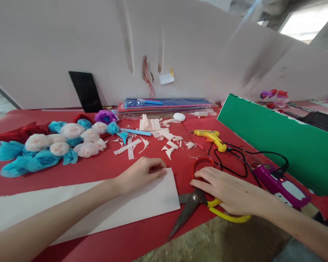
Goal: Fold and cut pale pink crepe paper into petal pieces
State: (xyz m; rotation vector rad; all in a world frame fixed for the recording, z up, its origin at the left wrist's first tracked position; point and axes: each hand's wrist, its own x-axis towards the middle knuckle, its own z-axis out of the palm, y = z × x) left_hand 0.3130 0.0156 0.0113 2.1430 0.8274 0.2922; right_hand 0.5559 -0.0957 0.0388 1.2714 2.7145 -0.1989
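Observation:
A long strip of white paper (142,200) lies across the front of the red table, running off to the left. My left hand (139,174) rests on it, fingers curled and thumb and forefinger closed at its far edge near the right corner. My right hand (224,189) is closed over a pair of scissors (191,209) with one red and one yellow handle. Their blades are spread apart. One blade points toward the front table edge; the other reaches the paper's right edge, where its tip is hidden.
Blue, white and purple cloth-like flowers (71,131) lie at left. Pale scraps (153,125) and a blue pen (136,131) are in the middle. A yellow glue gun (210,136), its black cord, a purple power strip (281,185) and a green board (276,142) stand at right.

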